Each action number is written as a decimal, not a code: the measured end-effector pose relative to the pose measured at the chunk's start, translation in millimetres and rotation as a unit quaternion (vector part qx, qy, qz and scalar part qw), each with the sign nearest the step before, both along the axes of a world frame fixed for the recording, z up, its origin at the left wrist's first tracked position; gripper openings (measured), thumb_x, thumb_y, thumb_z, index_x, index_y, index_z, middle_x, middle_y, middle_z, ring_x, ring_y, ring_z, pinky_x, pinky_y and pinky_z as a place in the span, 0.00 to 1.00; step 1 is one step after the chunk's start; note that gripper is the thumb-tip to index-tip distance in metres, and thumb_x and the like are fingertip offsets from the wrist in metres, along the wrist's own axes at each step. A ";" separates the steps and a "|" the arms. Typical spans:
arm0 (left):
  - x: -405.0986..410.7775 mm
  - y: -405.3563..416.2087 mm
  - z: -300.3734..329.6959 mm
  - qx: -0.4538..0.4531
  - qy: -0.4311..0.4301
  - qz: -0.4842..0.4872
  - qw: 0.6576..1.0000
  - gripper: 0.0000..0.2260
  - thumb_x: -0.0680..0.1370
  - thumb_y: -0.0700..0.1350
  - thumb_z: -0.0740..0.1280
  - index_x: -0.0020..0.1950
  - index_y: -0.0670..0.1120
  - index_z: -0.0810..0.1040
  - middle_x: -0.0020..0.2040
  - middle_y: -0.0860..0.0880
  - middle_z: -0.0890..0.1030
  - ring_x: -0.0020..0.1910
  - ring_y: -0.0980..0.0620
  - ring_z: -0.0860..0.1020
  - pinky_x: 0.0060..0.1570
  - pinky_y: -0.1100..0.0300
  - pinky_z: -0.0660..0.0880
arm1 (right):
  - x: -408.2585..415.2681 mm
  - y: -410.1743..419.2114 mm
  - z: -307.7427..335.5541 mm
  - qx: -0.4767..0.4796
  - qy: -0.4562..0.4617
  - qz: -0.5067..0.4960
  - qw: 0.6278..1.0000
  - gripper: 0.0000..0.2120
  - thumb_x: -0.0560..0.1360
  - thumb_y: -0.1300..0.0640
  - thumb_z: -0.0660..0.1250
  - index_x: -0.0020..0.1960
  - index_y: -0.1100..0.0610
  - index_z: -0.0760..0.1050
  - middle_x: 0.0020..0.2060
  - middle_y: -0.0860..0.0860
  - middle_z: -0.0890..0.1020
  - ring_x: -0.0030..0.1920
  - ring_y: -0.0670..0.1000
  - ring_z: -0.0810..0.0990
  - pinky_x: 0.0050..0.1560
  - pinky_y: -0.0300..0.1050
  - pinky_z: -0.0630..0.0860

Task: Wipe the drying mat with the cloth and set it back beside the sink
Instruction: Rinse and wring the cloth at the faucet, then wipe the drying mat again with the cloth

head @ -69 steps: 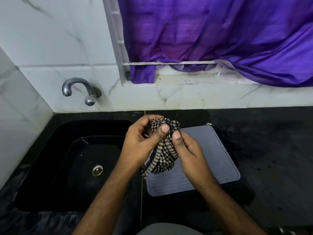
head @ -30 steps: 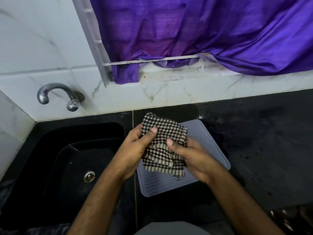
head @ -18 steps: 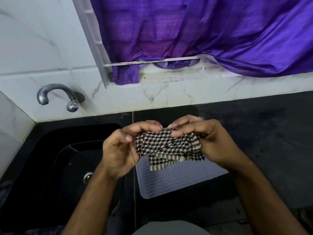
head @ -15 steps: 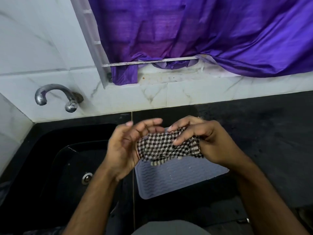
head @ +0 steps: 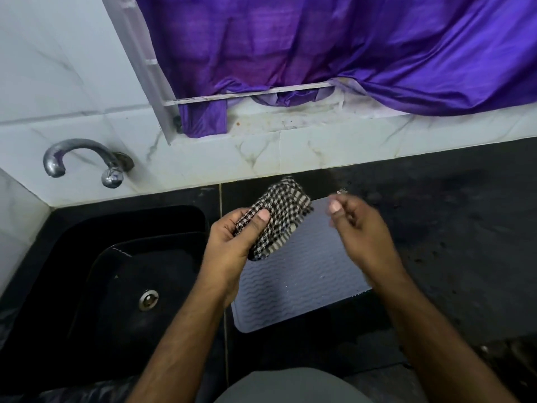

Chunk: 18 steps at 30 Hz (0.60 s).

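Observation:
A grey ribbed drying mat (head: 302, 286) lies flat on the black counter just right of the sink. My left hand (head: 232, 245) grips a folded black-and-white checked cloth (head: 279, 216), thumb on top, above the mat's near-left part. My right hand (head: 357, 228) hovers over the mat's right side, apart from the cloth, fingers loosely curled and holding nothing; it is motion-blurred.
A black sink (head: 122, 274) with a steel drain sits at left, with a curved metal tap (head: 81, 158) on the marble wall above it. A purple curtain (head: 334, 45) hangs over the window ledge behind. The dark counter (head: 453, 234) stretches to the right.
Both hands held the cloth bunched over the mat before. My right hand has let go and moved right; my left hand alone now holds the folded cloth.

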State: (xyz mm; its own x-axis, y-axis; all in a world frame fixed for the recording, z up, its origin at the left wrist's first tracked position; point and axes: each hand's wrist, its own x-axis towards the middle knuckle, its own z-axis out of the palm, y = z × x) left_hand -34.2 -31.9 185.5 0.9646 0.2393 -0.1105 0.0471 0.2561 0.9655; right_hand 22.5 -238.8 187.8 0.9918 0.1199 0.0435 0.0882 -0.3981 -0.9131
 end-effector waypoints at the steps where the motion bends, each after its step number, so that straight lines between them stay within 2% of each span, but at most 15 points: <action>1: 1.8 -6.4 -2.3 0.016 0.002 0.027 1.000 0.12 0.77 0.46 0.73 0.55 0.39 0.82 0.52 0.39 0.86 0.49 0.42 0.84 0.53 0.49 0.81 | -6.7 5.5 -8.3 -0.012 0.068 0.014 0.997 0.19 0.80 0.39 0.58 0.62 0.49 0.77 0.53 0.49 0.84 0.54 0.49 0.83 0.54 0.48 0.80; 3: 4.2 -16.7 -6.4 0.061 0.001 0.052 0.997 0.10 0.78 0.45 0.72 0.56 0.40 0.81 0.50 0.42 0.86 0.46 0.46 0.84 0.47 0.53 0.81 | -21.3 19.1 -18.0 0.077 0.195 0.075 0.975 0.26 0.76 0.33 0.54 0.63 0.47 0.76 0.56 0.48 0.83 0.52 0.47 0.84 0.53 0.46 0.81; 4: 4.9 -20.3 -8.3 0.075 0.003 0.053 0.996 0.10 0.79 0.44 0.72 0.56 0.40 0.81 0.49 0.43 0.86 0.46 0.47 0.84 0.45 0.54 0.81 | -28.0 26.1 -18.5 0.123 0.219 0.099 0.963 0.27 0.75 0.32 0.53 0.64 0.46 0.75 0.57 0.47 0.83 0.52 0.45 0.84 0.53 0.45 0.81; 6: 5.7 -26.5 -11.8 0.076 0.010 0.040 0.996 0.10 0.79 0.43 0.71 0.58 0.41 0.80 0.50 0.44 0.86 0.47 0.48 0.84 0.45 0.52 0.80 | -32.8 34.5 -20.0 0.167 0.214 0.117 0.955 0.24 0.74 0.31 0.54 0.63 0.40 0.74 0.57 0.43 0.82 0.55 0.42 0.83 0.57 0.46 0.80; 8: 5.8 -31.8 -13.8 0.059 0.008 0.019 0.998 0.09 0.80 0.41 0.70 0.59 0.41 0.78 0.53 0.43 0.85 0.50 0.47 0.83 0.50 0.49 0.81 | -31.5 39.0 -23.8 0.198 0.209 0.118 0.950 0.23 0.75 0.31 0.57 0.64 0.39 0.74 0.58 0.42 0.83 0.58 0.43 0.82 0.62 0.52 0.79; 10: 5.2 -36.1 -15.1 0.035 0.001 -0.010 0.999 0.09 0.81 0.40 0.69 0.60 0.42 0.78 0.54 0.44 0.84 0.54 0.45 0.82 0.54 0.48 0.80 | -28.5 40.3 -27.0 0.268 0.242 0.126 0.924 0.26 0.76 0.32 0.59 0.68 0.45 0.73 0.61 0.47 0.83 0.61 0.48 0.82 0.65 0.57 0.77; 13: 3.8 -40.6 -17.8 0.053 -0.014 -0.059 0.997 0.10 0.81 0.45 0.69 0.61 0.45 0.79 0.56 0.43 0.84 0.59 0.42 0.81 0.58 0.46 0.79 | -21.8 37.6 -26.9 0.379 0.291 0.118 0.871 0.25 0.80 0.41 0.63 0.69 0.57 0.75 0.63 0.56 0.82 0.65 0.55 0.80 0.67 0.55 0.75; 15: 5.1 -38.5 -21.8 0.162 -0.024 -0.055 0.985 0.12 0.81 0.53 0.67 0.58 0.48 0.81 0.53 0.46 0.84 0.56 0.46 0.82 0.56 0.47 0.80 | -15.3 34.2 -30.7 0.410 0.279 0.070 0.866 0.21 0.79 0.48 0.66 0.65 0.61 0.78 0.60 0.60 0.83 0.63 0.58 0.81 0.63 0.56 0.77; 18: 7.1 -30.2 -32.0 0.388 -0.013 -0.026 0.921 0.23 0.79 0.66 0.59 0.46 0.49 0.84 0.49 0.52 0.79 0.51 0.59 0.78 0.50 0.58 0.78 | -5.5 25.5 -48.6 0.358 0.231 -0.004 0.904 0.12 0.79 0.53 0.69 0.59 0.58 0.81 0.53 0.57 0.86 0.55 0.57 0.85 0.53 0.56 0.82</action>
State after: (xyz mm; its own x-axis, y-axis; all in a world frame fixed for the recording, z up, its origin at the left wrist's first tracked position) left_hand -27.1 -62.1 153.5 0.9768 0.1905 0.0983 0.0139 -0.5141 0.8576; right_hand 17.0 -213.3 139.2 0.9244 0.2188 -0.3125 -0.3697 0.3114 -0.8754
